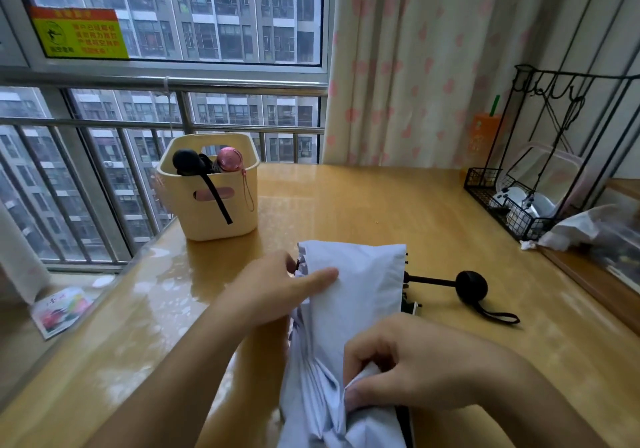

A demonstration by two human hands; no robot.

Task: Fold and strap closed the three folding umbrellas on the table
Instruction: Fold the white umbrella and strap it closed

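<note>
The pale lilac folding umbrella (360, 295) lies collapsed but unrolled on the glossy yellow wooden surface (381, 212). Its loose canopy runs from mid-table toward the person, while its black ball handle (471, 286) and short shaft stick out to the right, well clear of both hands. The right hand (408, 371) is nearer the close end, its grip closed with curled fingers pinching a bunch of pleats. The left hand (277, 288) grips the far, ruffled edge, thumb laid flat on the cloth and fingers hidden behind it. The fabric therefore stretches lengthwise between the two grips, and the next move is probably wrapping the pleats around that line. The closing strap cannot be made out. Beyond, toward the window, a cream plastic basket (194, 225) holds two umbrellas, one with a black knob (187, 160) and one with a pink knob (229, 159), so this looks like the last one.
</note>
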